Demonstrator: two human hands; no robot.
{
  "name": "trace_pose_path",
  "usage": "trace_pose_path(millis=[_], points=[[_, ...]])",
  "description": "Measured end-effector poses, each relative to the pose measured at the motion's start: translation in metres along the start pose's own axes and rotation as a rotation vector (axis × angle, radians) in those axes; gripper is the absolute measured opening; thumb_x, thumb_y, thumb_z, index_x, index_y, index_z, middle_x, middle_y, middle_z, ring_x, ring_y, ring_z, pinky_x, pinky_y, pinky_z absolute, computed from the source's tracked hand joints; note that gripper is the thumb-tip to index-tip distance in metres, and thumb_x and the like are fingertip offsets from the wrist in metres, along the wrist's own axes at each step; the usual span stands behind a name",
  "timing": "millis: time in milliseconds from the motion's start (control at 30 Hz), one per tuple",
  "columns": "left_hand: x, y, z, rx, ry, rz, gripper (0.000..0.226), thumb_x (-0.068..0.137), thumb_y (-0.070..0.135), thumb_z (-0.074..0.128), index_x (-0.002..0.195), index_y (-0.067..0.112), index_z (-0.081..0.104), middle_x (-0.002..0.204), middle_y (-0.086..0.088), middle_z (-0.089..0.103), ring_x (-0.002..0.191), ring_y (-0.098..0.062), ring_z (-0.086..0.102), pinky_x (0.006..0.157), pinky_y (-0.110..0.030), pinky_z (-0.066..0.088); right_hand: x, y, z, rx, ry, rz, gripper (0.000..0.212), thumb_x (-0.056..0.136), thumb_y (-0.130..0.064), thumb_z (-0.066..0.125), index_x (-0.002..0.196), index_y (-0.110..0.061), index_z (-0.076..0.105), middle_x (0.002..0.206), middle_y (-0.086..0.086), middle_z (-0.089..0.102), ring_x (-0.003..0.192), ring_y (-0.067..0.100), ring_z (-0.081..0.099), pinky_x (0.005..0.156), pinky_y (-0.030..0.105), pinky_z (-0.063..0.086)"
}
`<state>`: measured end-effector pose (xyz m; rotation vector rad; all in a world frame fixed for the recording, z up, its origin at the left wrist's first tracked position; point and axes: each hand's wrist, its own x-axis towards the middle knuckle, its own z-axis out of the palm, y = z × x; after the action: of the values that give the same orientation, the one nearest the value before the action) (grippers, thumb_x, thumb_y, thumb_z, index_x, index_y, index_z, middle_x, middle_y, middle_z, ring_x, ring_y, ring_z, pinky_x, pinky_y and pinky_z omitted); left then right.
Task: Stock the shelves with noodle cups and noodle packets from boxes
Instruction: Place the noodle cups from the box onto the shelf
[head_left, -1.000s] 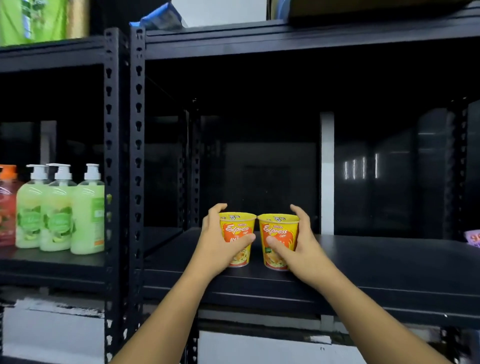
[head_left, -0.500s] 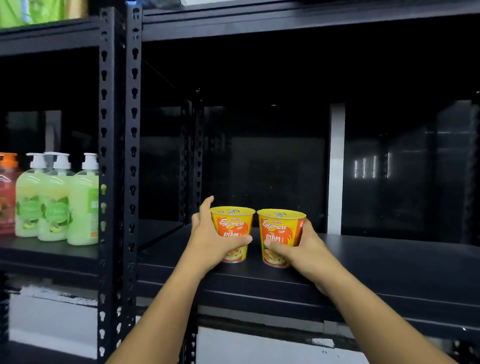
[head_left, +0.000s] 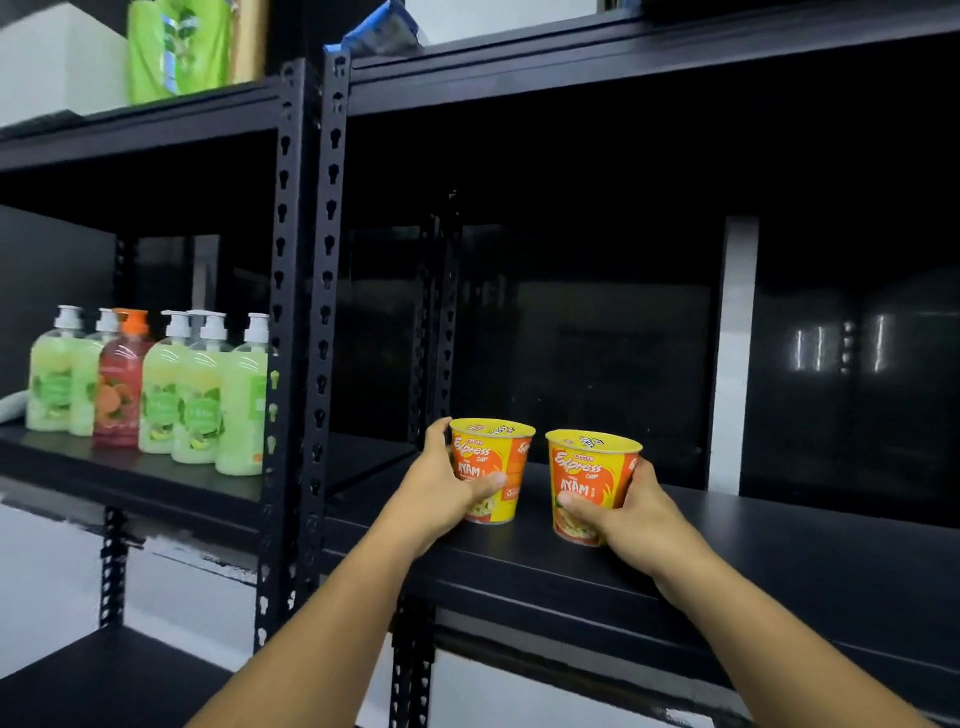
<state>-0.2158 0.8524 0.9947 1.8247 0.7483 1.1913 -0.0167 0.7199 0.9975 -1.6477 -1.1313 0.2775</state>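
Note:
Two yellow-and-orange noodle cups stand upright on the black shelf (head_left: 779, 545). My left hand (head_left: 441, 491) grips the left cup (head_left: 493, 457), thumb across its front and fingers behind it. My right hand (head_left: 631, 517) grips the right cup (head_left: 589, 475) from its right side, thumb low on the front. A narrow gap separates the two cups. Both rest near the shelf's left end, a little back from the front edge.
Black perforated uprights (head_left: 311, 338) divide this bay from the left one, where several green soap bottles (head_left: 202, 395) and a red one (head_left: 122, 389) stand. A shelf board (head_left: 623, 57) runs overhead. To the right of the cups the shelf surface stretches away dark.
The cups now stand a little further apart than before. The camera has swung left and lower, bringing more soap bottles into view. Both hands keep their grip.

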Motion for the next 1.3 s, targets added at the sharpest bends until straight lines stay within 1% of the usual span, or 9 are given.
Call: trace_pose_path(millis=[167,400,533,633,733,933,1033,1167,1300], points=[[0.016,-0.001,-0.010,0.123,-0.075,-0.009,0.074,0.089,0.029,0.081,0.147,0.029,0.035,0.122,0.010,0.066,0.111,-0.008,0.064,0.099,-0.035,0.053,0.022,-0.007,0.012,-0.050,-0.004,0.057,0.096,0.076,-0.043,0.088,0.147,-0.022,0.027,0.132,0.000,0.058,0.120,0.023,0.058,0.107,0.048,0.048],[0.058,-0.011,-0.024,0.315,-0.149,0.000,0.059,0.100,0.027,0.066,0.150,0.025,0.033,0.135,0.004,0.060,0.118,-0.012,0.056,0.099,-0.031,0.044,0.057,-0.013,0.031,-0.110,-0.011,0.135,0.101,0.077,-0.042,0.088,0.149,-0.019,0.022,0.135,0.005,0.056,0.124,0.026,0.057,0.108,0.051,0.047],[0.087,-0.023,-0.028,0.354,-0.248,-0.052,0.075,0.098,0.028,0.067,0.159,0.024,0.023,0.145,0.002,0.056,0.130,-0.017,0.053,0.114,-0.043,0.042,0.076,-0.014,0.041,-0.175,0.030,0.153,0.099,0.076,-0.041,0.089,0.147,-0.017,0.024,0.134,0.006,0.056,0.123,0.027,0.057,0.107,0.050,0.048],[0.103,-0.020,-0.028,0.329,-0.348,-0.106,0.099,0.086,0.036,0.083,0.160,0.025,0.018,0.140,0.005,0.058,0.127,-0.017,0.055,0.110,-0.039,0.044,0.087,-0.018,0.047,-0.206,0.066,0.161,0.102,0.077,-0.041,0.088,0.149,-0.014,0.022,0.137,0.008,0.055,0.126,0.028,0.056,0.108,0.048,0.047],[0.112,-0.021,-0.024,0.286,-0.298,-0.081,0.093,0.078,0.041,0.089,0.148,0.020,0.032,0.128,0.006,0.061,0.117,-0.014,0.060,0.099,-0.033,0.049,0.092,-0.019,0.053,-0.210,0.084,0.153,0.105,0.078,-0.042,0.087,0.151,-0.012,0.019,0.141,0.009,0.052,0.129,0.028,0.054,0.107,0.044,0.047],[0.110,-0.041,-0.019,0.293,-0.264,-0.002,0.087,0.082,0.034,0.087,0.149,0.022,0.032,0.137,0.004,0.062,0.119,-0.012,0.060,0.106,-0.035,0.049,0.091,0.000,0.050,-0.199,0.058,0.067,0.092,0.080,-0.053,0.081,0.149,-0.016,0.031,0.141,0.002,0.056,0.125,0.021,0.057,0.102,0.038,0.049],[0.106,-0.042,-0.020,0.372,-0.303,0.009,0.080,0.089,0.034,0.081,0.150,0.024,0.031,0.139,0.006,0.060,0.114,-0.009,0.055,0.098,-0.028,0.041,0.092,0.001,0.046,-0.140,-0.004,0.100,0.092,0.080,-0.042,0.086,0.150,-0.023,0.030,0.135,-0.003,0.059,0.120,0.019,0.059,0.106,0.042,0.048],[0.106,-0.045,-0.022,0.413,-0.278,0.034,0.075,0.093,0.034,0.076,0.151,0.024,0.030,0.140,0.005,0.059,0.126,-0.018,0.056,0.108,-0.033,0.042,0.092,0.001,0.047,-0.204,-0.026,0.122,0.089,0.084,-0.017,0.081,0.152,-0.023,0.025,0.126,-0.002,0.059,0.118,0.021,0.057,0.099,0.038,0.046],[0.110,-0.047,-0.023,0.431,-0.250,0.029,0.072,0.094,0.033,0.074,0.150,0.025,0.029,0.139,0.001,0.061,0.128,-0.021,0.058,0.109,-0.040,0.045,0.092,0.001,0.051,-0.216,0.009,0.101,0.093,0.081,-0.021,0.086,0.151,-0.021,0.026,0.135,0.001,0.058,0.122,0.022,0.057,0.104,0.040,0.046]])
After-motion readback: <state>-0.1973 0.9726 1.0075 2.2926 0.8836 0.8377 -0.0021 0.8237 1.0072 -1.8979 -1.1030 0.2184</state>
